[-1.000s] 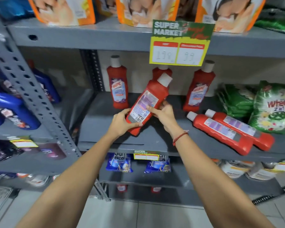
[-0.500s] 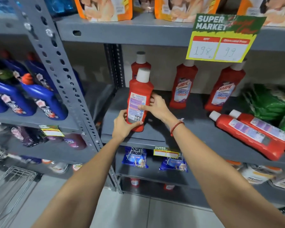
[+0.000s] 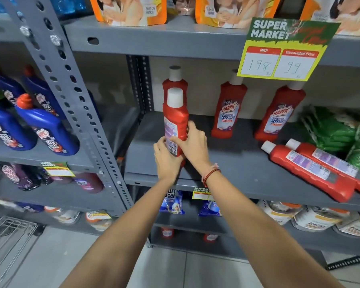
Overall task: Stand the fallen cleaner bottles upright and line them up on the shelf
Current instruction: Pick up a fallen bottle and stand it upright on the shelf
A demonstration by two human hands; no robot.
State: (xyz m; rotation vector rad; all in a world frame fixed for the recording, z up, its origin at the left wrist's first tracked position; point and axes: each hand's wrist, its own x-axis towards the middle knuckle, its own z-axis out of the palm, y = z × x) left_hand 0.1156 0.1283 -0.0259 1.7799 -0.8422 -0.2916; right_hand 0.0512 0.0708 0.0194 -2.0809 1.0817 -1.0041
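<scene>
Gripping one upright red bottle (image 3: 176,119), the left hand (image 3: 167,161) wraps its base, the right hand (image 3: 193,145) its side.

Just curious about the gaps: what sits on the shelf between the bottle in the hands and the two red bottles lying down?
In the head view, only bare grey shelf separates the held bottle from the fallen bottles.

Blue bottles (image 3: 48,132) stand left; green packets (image 3: 330,129) lie right.
</scene>
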